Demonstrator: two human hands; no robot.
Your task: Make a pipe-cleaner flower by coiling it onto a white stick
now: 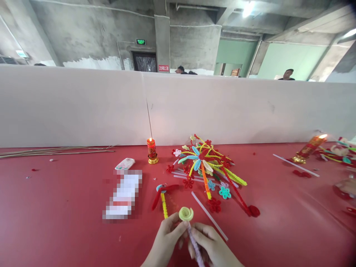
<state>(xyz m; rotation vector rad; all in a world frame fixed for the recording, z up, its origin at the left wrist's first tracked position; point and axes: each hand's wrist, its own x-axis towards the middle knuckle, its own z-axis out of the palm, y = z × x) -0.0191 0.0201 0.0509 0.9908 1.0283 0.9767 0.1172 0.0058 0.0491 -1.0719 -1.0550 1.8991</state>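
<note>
A pale yellow-green rolled pipe-cleaner flower stands on a lilac fuzzy stem at the lower middle. The fingers of my left hand pinch it just beneath the coiled head. Lower down, my right hand is closed around the lilac stem; some of its fingertips are hidden behind it. Beyond my left hand lies a yellow pipe-cleaner stem with red petals at its top. A heap of colourful pipe-cleaner flowers spreads on the red table a little farther away.
A lit red candle on a gold base stands left of the heap; a second lit candle leans at the right. Thin sticks lie far left. Clear glue sticks rest near my hands. A white partition borders the table. Another person's hand shows at the right edge.
</note>
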